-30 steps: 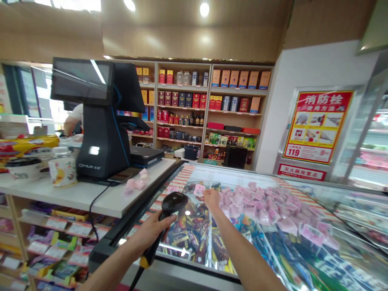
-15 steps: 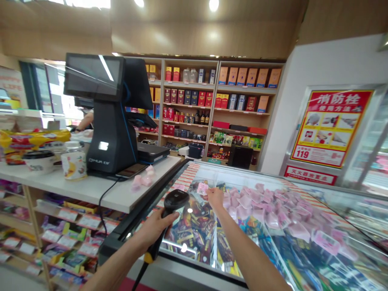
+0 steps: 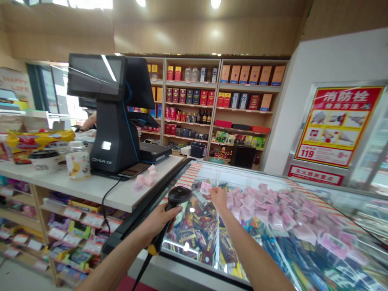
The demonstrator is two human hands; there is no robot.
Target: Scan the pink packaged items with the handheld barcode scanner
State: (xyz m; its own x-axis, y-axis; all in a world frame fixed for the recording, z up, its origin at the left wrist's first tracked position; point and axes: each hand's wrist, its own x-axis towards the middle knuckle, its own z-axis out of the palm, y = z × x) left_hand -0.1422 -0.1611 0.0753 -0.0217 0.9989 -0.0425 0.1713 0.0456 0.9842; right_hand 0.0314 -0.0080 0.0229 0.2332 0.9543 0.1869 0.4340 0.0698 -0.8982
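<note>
A black barcode scanner [image 3: 178, 195] with a yellow-trimmed handle is in my left hand [image 3: 162, 219], its head tilted toward the right. My right hand [image 3: 218, 198] pinches a small pink packet [image 3: 205, 187] with a barcode label facing up. The packet is a short way beyond the scanner head, apart from it, above the glass-topped freezer [image 3: 194, 258]. Just right of my right hand, many similar pink packets [image 3: 269, 204] lie in a loose heap on the glass. Colourful wrapped goods show through the glass below.
On the white counter [image 3: 121, 193] at left stand a black point-of-sale terminal [image 3: 110, 133], a jar [image 3: 78, 161], a lidded cup [image 3: 45, 161] and a few pink packets [image 3: 144, 178]. Shelves of boxes [image 3: 189, 97] line the back. Behind the terminal, another person's arm [image 3: 89, 121] shows.
The view has shifted slightly, so the scene sits a little further right. Both hands keep their holds, scanner and pink packet staying close to each other.
</note>
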